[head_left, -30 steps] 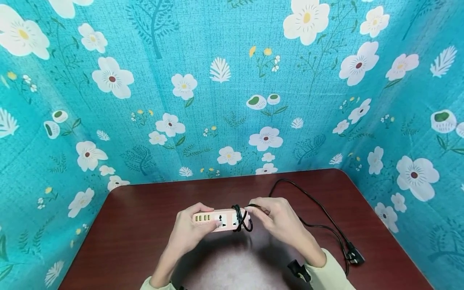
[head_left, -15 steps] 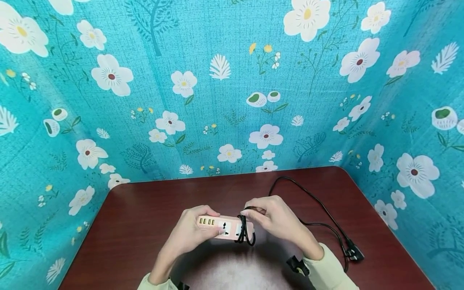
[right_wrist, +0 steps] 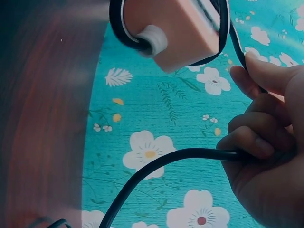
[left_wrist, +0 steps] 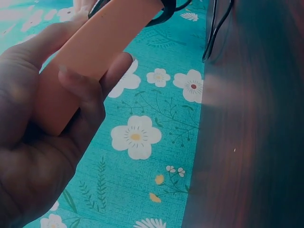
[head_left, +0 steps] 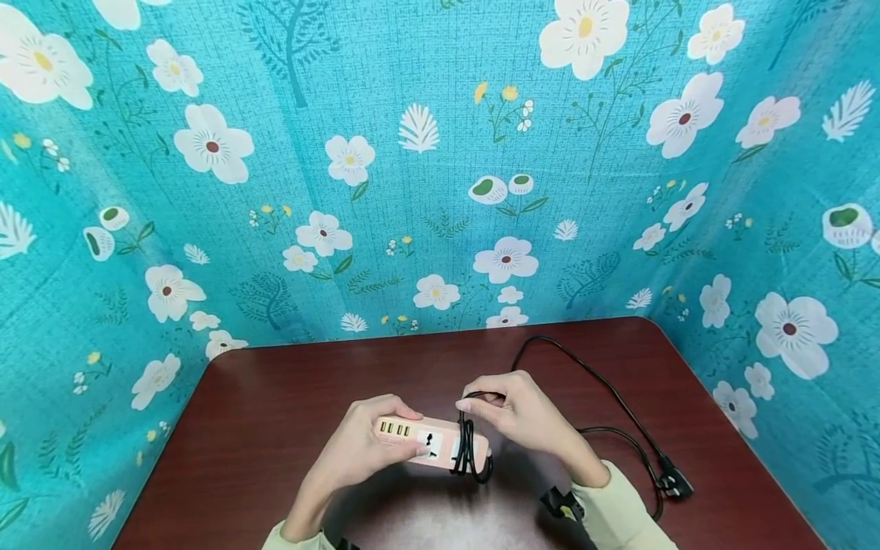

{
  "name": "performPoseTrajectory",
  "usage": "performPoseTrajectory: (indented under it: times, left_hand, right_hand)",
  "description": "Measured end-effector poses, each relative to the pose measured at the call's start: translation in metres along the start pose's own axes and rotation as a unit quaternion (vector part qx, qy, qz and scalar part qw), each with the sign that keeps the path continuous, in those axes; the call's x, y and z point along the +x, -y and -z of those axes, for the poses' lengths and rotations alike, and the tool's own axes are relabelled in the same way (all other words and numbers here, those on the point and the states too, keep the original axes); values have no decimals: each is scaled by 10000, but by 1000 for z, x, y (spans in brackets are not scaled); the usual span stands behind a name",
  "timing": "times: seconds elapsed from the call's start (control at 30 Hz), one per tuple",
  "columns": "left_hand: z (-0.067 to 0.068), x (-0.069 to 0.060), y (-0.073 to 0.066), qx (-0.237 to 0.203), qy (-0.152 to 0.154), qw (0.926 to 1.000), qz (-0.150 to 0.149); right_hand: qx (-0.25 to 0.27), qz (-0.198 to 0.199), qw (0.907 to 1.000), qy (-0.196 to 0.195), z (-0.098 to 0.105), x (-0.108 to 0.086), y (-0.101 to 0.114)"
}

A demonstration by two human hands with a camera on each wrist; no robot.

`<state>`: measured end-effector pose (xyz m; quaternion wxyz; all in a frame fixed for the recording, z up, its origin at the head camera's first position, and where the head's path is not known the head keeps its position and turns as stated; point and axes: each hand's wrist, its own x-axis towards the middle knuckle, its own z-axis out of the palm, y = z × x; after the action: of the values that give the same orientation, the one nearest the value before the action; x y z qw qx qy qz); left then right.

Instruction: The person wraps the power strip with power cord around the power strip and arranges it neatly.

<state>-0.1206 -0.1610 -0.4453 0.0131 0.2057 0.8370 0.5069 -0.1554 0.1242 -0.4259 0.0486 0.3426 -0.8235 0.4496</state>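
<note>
pink power strip (head_left: 445, 443), any lettering illegible, in curled left hand (head_left: 354, 444), black cord (head_left: 467, 443) in pinched right hand (head_left: 520, 416)

Both forearms (head_left: 309, 496) are slanting up from the head view's bottom edge. At lower centre the left hand (head_left: 360, 443) is gripping; right of it the right hand (head_left: 519, 412) is pinching, its lower fingers (right_wrist: 259, 124) apparently curling palmward.

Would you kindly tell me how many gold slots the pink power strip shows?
4. The gold slots form one row on the pink power strip, beside the left hand: two nearer the hand, two nearer a white socket. That hand may hide more.
</note>
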Motion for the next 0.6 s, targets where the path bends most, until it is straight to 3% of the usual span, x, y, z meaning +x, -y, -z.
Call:
performPoseTrajectory:
  times: [0.37, 0.6]
  left_hand:
    - [0, -1, 0, -684, 208, 9972, -228]
    - [-6, -3, 2, -1543, 387, 9858, -544]
  right_hand:
    - [831, -582, 9944, 293, 3, 0, -11]
    - [1036, -541, 9925, 366, 4, -1, -13]
